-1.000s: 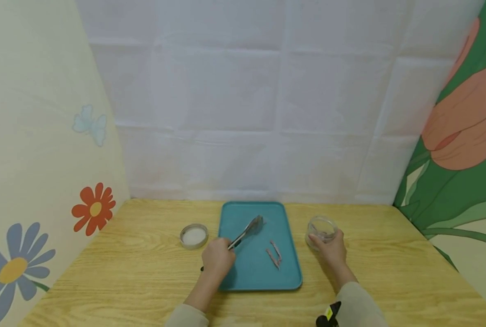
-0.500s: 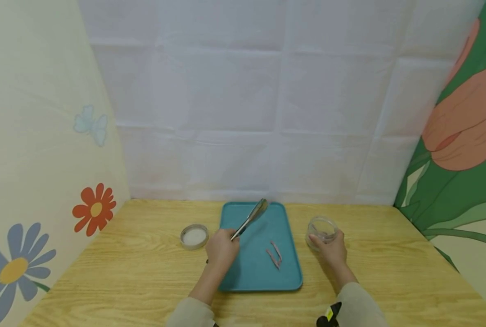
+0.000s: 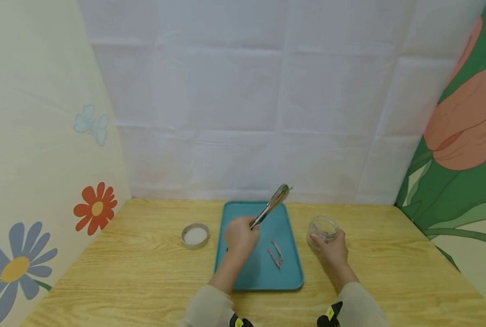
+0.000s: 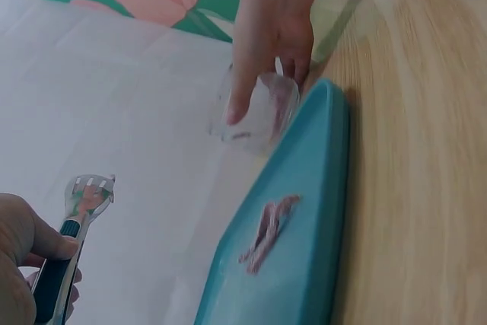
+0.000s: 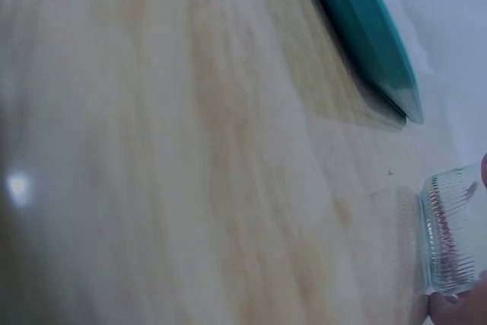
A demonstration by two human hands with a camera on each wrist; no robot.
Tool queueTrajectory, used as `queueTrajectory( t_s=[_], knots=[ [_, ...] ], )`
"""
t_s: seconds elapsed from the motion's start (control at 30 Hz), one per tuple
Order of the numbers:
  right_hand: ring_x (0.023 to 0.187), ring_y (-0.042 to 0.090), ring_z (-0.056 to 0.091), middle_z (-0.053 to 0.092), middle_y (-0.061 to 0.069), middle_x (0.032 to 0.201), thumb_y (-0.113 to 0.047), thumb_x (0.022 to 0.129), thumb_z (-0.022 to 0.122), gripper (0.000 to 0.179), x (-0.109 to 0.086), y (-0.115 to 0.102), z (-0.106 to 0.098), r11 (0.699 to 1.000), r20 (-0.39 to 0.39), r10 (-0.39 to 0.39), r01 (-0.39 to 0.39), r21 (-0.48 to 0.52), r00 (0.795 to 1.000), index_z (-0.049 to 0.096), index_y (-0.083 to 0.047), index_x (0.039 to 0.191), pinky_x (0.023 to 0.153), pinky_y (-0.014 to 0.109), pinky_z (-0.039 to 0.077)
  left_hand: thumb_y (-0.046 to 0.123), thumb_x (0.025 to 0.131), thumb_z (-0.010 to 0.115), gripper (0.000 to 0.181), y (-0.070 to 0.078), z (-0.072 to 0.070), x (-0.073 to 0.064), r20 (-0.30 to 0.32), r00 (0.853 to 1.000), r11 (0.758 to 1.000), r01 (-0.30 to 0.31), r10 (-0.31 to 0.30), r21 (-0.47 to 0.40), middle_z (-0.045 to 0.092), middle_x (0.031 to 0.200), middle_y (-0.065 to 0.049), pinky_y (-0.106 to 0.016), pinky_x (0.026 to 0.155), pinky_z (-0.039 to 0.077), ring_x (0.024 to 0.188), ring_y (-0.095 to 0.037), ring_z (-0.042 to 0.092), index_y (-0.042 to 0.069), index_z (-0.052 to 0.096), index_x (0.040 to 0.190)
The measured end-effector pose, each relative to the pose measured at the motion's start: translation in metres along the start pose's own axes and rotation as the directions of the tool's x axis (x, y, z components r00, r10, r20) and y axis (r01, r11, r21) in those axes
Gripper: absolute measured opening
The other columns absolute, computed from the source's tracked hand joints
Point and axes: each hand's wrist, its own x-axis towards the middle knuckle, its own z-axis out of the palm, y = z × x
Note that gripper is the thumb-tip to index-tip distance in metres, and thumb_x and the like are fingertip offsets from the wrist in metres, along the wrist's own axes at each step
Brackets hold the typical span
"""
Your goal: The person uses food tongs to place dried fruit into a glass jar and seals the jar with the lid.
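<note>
Narrow gap between tray (image 3: 281,279) and jar (image 3: 323,227)

We are looking down from the head; nearer wrist views are sharing the jar (image 5: 449,234): left's upper centre, right's lower right.

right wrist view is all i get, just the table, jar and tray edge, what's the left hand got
Observer: The left hand grips tongs, raised above the tray.
Operator: anything lying on it
Observer: Yes, thin pinkish strips, showing in both the head and left wrist views.
Operator: what about the far side, away from the jar
Observer: A round lid lies there, apart from the tray.
</note>
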Motion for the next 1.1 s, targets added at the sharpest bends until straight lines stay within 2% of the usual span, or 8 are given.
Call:
queueTrajectory(
  t_s=[0.23, 0.5, 0.63, 0.87, 1.1],
  knots=[
    [0.1, 0.038, 0.04, 0.04, 0.028, 0.111, -0.039, 0.073, 0.066, 0.087, 0.001, 0.001, 0.0, 1.0, 0.002, 0.006, -0.006, 0.008, 1.0, 0.016, 0.006, 0.129, 0.081, 0.048, 0.032, 0.018, 0.073, 0.068, 0.013, 0.025, 0.007, -0.002, 0.006, 1.0, 0.997, -0.024, 0.024, -0.076, 0.062, 0.07, 0.001, -0.027, 0.048, 0.042, 0.059, -0.014, 0.056, 0.014, 0.07, 0.086],
    [0.106, 0.04, 0.036, 0.036, 0.03, 0.117, -0.04, 0.072, 0.066, 0.088, 0.002, 0.001, 0.0, 0.999, -0.001, 0.02, -0.02, 0.03, 1.0, 0.016, 0.005, 0.129, 0.086, 0.049, 0.029, 0.018, 0.071, 0.07, 0.012, 0.043, 0.02, -0.009, 0.015, 0.998, 0.988, -0.066, 0.069, -0.136, 0.06, 0.065, 0.004, -0.022, 0.046, 0.039, 0.055, -0.01, 0.052, 0.015, 0.071, 0.083],
    [0.109, 0.041, 0.033, 0.034, 0.031, 0.119, -0.04, 0.072, 0.066, 0.087, 0.002, 0.002, 0.001, 0.999, -0.004, 0.02, -0.02, 0.036, 1.0, 0.018, 0.005, 0.128, 0.088, 0.05, 0.027, 0.017, 0.071, 0.07, 0.011, 0.047, 0.028, -0.014, 0.039, 0.997, 0.985, -0.061, 0.068, -0.161, 0.058, 0.063, 0.005, -0.022, 0.046, 0.038, 0.054, -0.009, 0.05, 0.015, 0.071, 0.082],
    [0.108, 0.039, 0.035, 0.036, 0.029, 0.117, -0.038, 0.073, 0.066, 0.084, 0.004, 0.003, 0.002, 0.999, -0.014, 0.012, -0.012, 0.044, 1.0, 0.019, 0.005, 0.127, 0.087, 0.049, 0.028, 0.016, 0.07, 0.07, 0.01, 0.051, 0.038, -0.022, 0.07, 0.995, 0.986, -0.053, 0.065, -0.157, 0.06, 0.065, 0.004, -0.024, 0.047, 0.04, 0.056, -0.011, 0.054, 0.017, 0.071, 0.08],
    [0.099, 0.035, 0.042, 0.042, 0.025, 0.109, -0.041, 0.072, 0.066, 0.084, 0.003, 0.003, 0.001, 0.999, -0.004, 0.002, -0.002, 0.049, 1.0, 0.02, 0.005, 0.127, 0.081, 0.045, 0.034, 0.016, 0.07, 0.07, 0.011, 0.05, 0.048, -0.028, 0.123, 0.991, 0.991, -0.036, 0.052, -0.128, 0.061, 0.067, 0.004, -0.025, 0.05, 0.042, 0.058, -0.012, 0.056, 0.016, 0.071, 0.081]
  ],
)
